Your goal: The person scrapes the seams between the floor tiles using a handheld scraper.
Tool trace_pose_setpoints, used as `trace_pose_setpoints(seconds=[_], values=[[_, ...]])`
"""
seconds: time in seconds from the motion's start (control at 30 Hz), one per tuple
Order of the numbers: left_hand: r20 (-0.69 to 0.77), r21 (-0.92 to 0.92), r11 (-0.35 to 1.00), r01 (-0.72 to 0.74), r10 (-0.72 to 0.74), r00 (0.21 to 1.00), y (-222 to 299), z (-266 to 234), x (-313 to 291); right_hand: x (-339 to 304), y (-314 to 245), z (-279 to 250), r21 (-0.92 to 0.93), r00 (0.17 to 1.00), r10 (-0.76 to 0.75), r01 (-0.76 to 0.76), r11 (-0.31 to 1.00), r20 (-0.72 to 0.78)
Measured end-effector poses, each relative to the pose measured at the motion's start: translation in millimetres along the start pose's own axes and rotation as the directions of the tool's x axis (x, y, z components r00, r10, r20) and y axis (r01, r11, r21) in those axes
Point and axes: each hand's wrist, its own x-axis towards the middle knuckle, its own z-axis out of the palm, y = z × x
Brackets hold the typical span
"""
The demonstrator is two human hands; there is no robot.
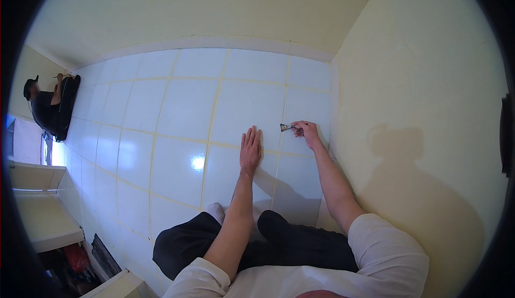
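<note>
My left hand (250,149) lies flat on the white tiled floor (185,104), its fingers stretched out and holding nothing. To its right, my right hand (307,132) is closed round the handle of a small scraper (285,128). The scraper's flared dark blade points left, close to a yellowish joint line between tiles. Whether the blade touches the floor I cannot tell. My fingers hide most of the handle.
Cream walls rise beyond the floor and close by on my right (424,72). Another person (51,107) in dark clothes and a cap sits at the far left wall. At lower left stand pale shelves (45,217) with a red item (76,257) inside.
</note>
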Motion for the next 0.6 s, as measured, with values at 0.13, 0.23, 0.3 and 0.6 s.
trace_pose_setpoints(seconds=[0.13,0.23,0.3,0.6], values=[[-0.004,0.011,1.0,-0.005,0.005,1.0,0,-1,2,1,-3,0,-0.006,1.0,0.01,-0.01,1.0,0.022],[-0.01,0.023,1.0,-0.006,0.006,1.0,0,0,2,1,-1,2,0.001,1.0,0.003,-0.003,1.0,0.006],[0.006,0.025,1.0,-0.001,0.001,1.0,-3,-1,-2,-2,2,7,0.049,0.999,-0.013,0.015,0.999,-0.035],[0.03,0.088,0.996,0.006,-0.009,1.0,5,-3,7,6,-3,-1,-0.012,1.0,-0.002,0.002,1.0,0.009]])
